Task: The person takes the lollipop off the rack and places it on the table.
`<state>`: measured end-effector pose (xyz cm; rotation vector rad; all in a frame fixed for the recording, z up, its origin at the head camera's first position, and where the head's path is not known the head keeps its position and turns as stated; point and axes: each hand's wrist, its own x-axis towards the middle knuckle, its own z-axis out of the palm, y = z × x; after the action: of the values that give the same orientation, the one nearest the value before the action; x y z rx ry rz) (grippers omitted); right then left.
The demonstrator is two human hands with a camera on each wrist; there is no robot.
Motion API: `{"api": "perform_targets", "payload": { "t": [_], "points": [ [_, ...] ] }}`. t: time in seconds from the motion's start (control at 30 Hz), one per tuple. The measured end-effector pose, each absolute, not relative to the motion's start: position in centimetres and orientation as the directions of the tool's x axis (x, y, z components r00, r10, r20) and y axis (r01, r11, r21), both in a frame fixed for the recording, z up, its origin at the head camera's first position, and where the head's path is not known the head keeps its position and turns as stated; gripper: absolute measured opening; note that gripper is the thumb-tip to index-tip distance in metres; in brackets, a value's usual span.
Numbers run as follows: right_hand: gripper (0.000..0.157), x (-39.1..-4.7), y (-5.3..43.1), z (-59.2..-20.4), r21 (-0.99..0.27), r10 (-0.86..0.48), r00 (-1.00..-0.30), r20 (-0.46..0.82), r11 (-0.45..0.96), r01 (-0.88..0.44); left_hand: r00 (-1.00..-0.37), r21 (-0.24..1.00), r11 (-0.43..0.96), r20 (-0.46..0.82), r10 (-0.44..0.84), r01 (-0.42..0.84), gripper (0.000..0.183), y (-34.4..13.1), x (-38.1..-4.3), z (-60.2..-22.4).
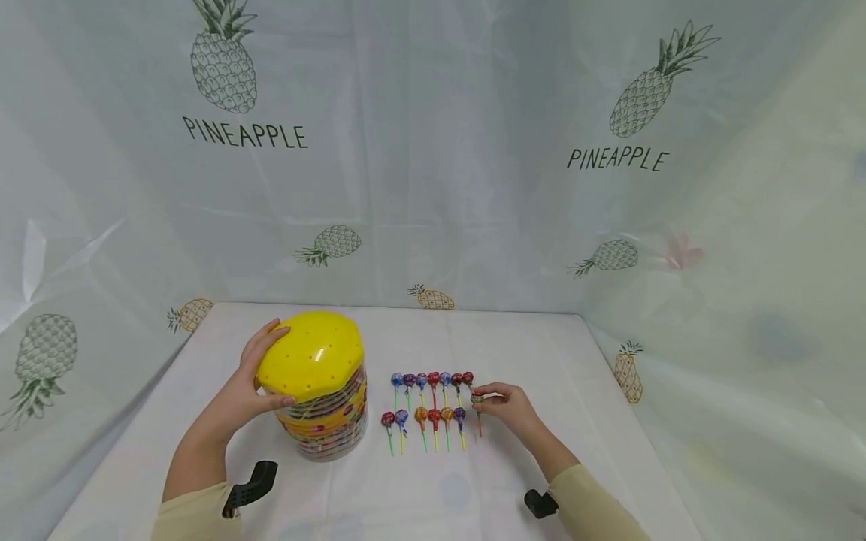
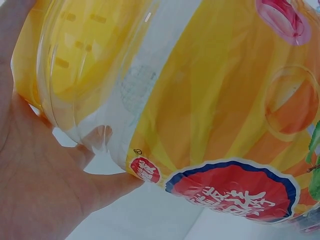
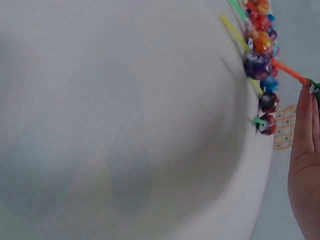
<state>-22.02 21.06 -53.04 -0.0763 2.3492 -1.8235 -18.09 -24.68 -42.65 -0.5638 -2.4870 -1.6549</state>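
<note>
A large clear plastic jar (image 1: 331, 428) with a yellow lid (image 1: 314, 353) stands left of centre. In the head view my left hand (image 1: 240, 379) grips it at the lid, thumb in front and fingers round the far side. The left wrist view shows the thumb against the jar's orange-and-yellow printed label (image 2: 215, 110). My right hand (image 1: 510, 409) pinches a green-wrapped lollipop (image 1: 477, 399) by its head, at the right end of the front row. Its orange-red stick (image 3: 290, 71) points away from the fingertips in the right wrist view.
Two rows of wrapped lollipops lie on the white table (image 1: 406, 500): a back row (image 1: 434, 379) and a front row (image 1: 434, 415) with a gap in it. Behind the table hangs a pineapple-print curtain (image 1: 440, 173). Black wrist mounts (image 1: 253, 485) sit at both sleeves.
</note>
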Motion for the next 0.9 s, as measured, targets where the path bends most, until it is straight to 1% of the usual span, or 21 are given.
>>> {"api": "perform_targets", "payload": {
  "t": [0.23,0.43,0.53,0.77,0.9],
  "points": [
    [0.027,-22.5,22.2,-54.5,-0.94,-0.165,-0.983,-0.08,0.341,0.019,-0.925,0.874,0.325,0.288,0.249,0.36,0.102,-24.7,-18.2,-42.7],
    [0.024,-22.7,22.5,-55.5,-0.905,-0.16,-0.979,-0.129,0.423,0.049,-0.926,0.873,0.329,0.289,0.243,0.359,0.103,-24.7,-18.1,-42.7],
    [0.023,-22.7,22.4,-56.0,-0.884,-0.148,-0.98,-0.132,0.464,0.049,-0.925,0.873,0.328,0.292,0.243,0.361,0.102,-24.7,-18.2,-42.8],
    [0.022,-22.8,22.2,-56.5,-0.817,-0.125,-0.992,-0.035,0.575,-0.044,-0.927,0.875,0.329,0.286,0.242,0.356,0.102,-24.6,-18.2,-42.7],
    [0.022,-23.0,22.0,-56.8,-0.797,-0.124,-0.992,-0.009,0.6,-0.068,-0.927,0.875,0.328,0.287,0.241,0.356,0.101,-24.6,-18.1,-42.6]
  ]
}}
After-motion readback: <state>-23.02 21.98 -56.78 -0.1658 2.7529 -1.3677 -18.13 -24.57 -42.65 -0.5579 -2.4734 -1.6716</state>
